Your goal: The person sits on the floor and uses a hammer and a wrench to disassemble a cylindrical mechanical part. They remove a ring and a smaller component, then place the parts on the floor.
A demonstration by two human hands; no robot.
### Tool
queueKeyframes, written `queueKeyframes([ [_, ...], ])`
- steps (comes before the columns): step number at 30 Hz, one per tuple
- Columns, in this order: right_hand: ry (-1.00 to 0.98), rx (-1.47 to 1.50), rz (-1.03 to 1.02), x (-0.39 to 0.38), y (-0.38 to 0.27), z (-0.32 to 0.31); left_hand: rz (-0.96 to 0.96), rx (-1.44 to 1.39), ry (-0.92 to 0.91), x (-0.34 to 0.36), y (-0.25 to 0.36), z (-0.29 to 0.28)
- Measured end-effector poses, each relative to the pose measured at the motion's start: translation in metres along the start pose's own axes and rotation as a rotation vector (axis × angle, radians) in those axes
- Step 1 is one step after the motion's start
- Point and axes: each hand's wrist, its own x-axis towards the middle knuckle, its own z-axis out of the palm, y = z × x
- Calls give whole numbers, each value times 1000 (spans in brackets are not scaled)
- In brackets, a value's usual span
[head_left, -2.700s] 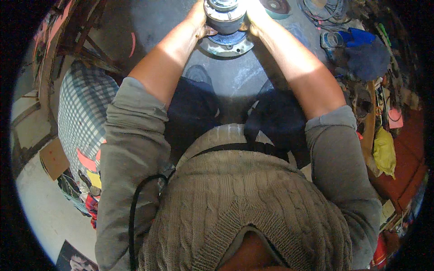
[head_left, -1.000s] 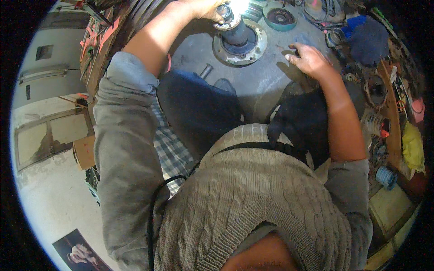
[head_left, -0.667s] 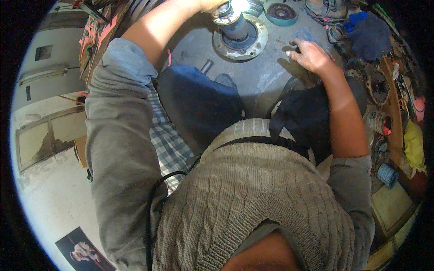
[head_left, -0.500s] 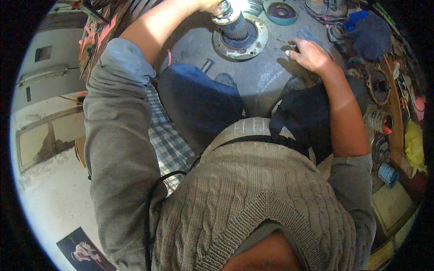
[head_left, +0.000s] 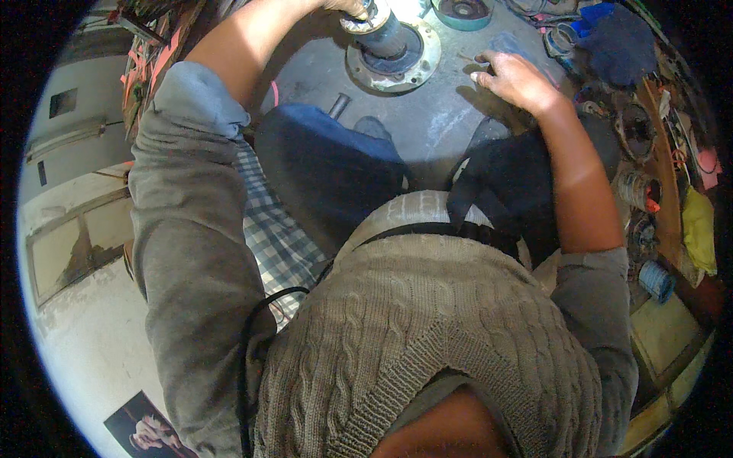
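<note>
At the top edge, partly cut off, my left hand (head_left: 347, 7) has its fingers closed on the upper end of a dark metal cylinder (head_left: 384, 44) with a pale top rim. The cylinder leans slightly and stands in a round metal flange (head_left: 421, 70) with bolt holes around its edge, lying on the grey floor. To the right of the flange, my right hand (head_left: 519, 82) hovers over the floor, its index finger and thumb apart. Its other fingers are partly hidden. Near its fingertips is a thin small piece (head_left: 464, 58), which I cannot make out clearly.
Beyond the flange sits a green round part (head_left: 463, 14) with a dark centre. A short dark tube (head_left: 340, 105) lies by my left knee. Dark blue cloth (head_left: 620, 49), a tin can (head_left: 638, 189) and a wooden board (head_left: 663, 175) crowd the right side. A checked cloth (head_left: 275, 214) lies at my left.
The whole view has shifted a little, so things sit slightly higher and further left. My left hand stays on the cylinder and my right hand keeps nearly the same pose.
</note>
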Motion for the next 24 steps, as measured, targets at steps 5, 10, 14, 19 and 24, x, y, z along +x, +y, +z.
queueKeyframes([
  [5,24,-12,-6,-2,0,1,228,66,134,0,-2,2],
  [10,-11,-5,26,-1,-3,3,210,27,165,-8,-2,1],
  [14,-69,-36,54,0,-15,6,304,-51,138,-16,-12,-11],
  [19,-126,-43,-37,2,-28,18,245,-710,136,2,-61,-21],
  [24,-412,-64,87,38,-30,22,178,-981,-30,50,-103,0],
])
